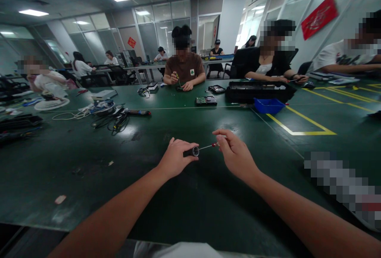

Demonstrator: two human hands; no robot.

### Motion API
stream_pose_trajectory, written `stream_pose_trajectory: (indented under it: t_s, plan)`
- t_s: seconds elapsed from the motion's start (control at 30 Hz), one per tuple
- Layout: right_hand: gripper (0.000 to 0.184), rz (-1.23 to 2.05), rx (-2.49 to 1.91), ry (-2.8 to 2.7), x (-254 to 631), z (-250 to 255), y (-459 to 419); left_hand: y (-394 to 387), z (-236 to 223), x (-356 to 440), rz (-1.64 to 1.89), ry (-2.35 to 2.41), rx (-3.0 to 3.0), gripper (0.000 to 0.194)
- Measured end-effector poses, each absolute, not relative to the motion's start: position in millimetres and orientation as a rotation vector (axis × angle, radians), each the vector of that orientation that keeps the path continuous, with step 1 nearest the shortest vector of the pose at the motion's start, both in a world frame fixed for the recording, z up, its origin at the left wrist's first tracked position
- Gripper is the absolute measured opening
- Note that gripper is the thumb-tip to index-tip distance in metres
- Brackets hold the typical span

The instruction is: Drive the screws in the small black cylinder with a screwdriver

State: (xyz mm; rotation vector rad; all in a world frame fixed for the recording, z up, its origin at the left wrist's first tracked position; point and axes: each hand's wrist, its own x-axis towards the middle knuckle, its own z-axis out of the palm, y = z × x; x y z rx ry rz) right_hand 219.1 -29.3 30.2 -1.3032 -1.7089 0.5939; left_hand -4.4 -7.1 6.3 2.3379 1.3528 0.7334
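Close to the middle of the view, my left hand (177, 155) is closed around a short dark cylindrical part (195, 151), whose round open end with a pale rim faces me and to the right. My right hand (236, 151) grips a screwdriver (214, 145) by its handle, which is red near the shaft and mostly hidden in my fingers. Its thin metal shaft points left, and the tip is at the rim of the cylindrical part. Whether the tip sits inside the opening, I cannot tell. Both hands are above the green tabletop (143, 202).
A blue bin (269, 106) stands by a long black tray (258, 90) at the back right. Tangled cables (114, 117) lie left. A circuit-board device (206, 101) rests before a person (183, 67) seated opposite. A blurred-out object (342, 188) lies on my right.
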Motion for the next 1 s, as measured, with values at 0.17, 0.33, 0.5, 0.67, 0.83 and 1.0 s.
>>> stream_pose_trajectory:
  t_s: [0.17,0.33,0.5,0.67,0.83,1.0]
  plan:
    - [0.018,0.671,-1.205,-1.639,218.5,28.9,-28.6,-8.2,8.1,-3.0,0.729,1.389,2.319,0.041]
    - [0.024,0.626,-1.265,-1.733,217.2,33.7,-31.2,-7.9,8.3,-3.2,0.726,1.378,2.318,0.041]
    - [0.021,0.806,-1.149,-1.563,216.9,27.4,-24.7,-8.1,8.8,-3.6,0.731,1.382,2.309,0.041]
    - [0.027,1.04,-1.106,-1.257,220.8,15.4,-7.0,-9.7,11.5,-2.2,0.682,1.315,2.434,0.039]
    - [0.025,0.864,-1.163,-1.286,221.6,15.7,-6.1,-7.0,8.9,-3.7,0.644,1.343,2.448,0.04]
    - [0.025,0.834,-1.103,-1.389,216.6,20.9,-16.6,-8.0,10.7,-3.7,0.677,1.35,2.39,0.041]
